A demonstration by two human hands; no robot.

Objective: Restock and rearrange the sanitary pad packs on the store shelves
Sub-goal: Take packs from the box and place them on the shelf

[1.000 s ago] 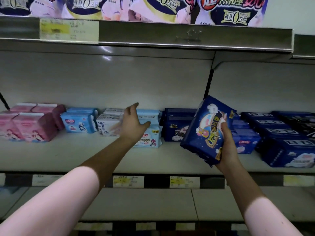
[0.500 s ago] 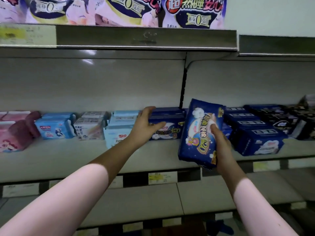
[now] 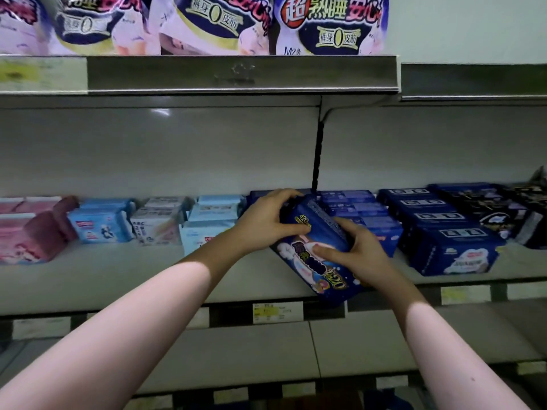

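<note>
Sanitary pad packs (image 3: 364, 214): line the rear of one shelf, grouped by colour for easy matching.

Middle shelf (image 3: 118, 279): spans the full width; bears all loose stock toward the back, front strip bare.

Upper-shelf bags (image 3: 328, 25): large, pink and navy; stand upright, printed faces outward for reading from the aisle.

Dark blue stacks (image 3: 450, 241): right of centre; lie flat in files running front to back, ends outward to show the labels.

Black packs (image 3: 503, 214): far right, partly cut by the frame edge.

Pink packs (image 3: 26, 235): far left, blurred.

Light blue packs (image 3: 100, 226) and white packs (image 3: 157, 223): between pink and navy, upright, faces forward.

Navy pack (image 3: 322, 270): the one item off the row. Tilted, upper end up against the navy stock at centre, lower corner out past the shelf lip. Matches its neighbours in colour, so judged bound for that group. Contact with the shelf board: cannot tell.

Left hand (image 3: 266, 223): curls round the upper end of the navy pack, thumb on the printed face; likely steers.

Right hand (image 3: 361, 253): clasps the right edge, thumb pressed flat on the face; likely takes the weight.

Price label (image 3: 276, 312): yellow and white, on the lip below the navy pack; presumably marks a slot.
</note>
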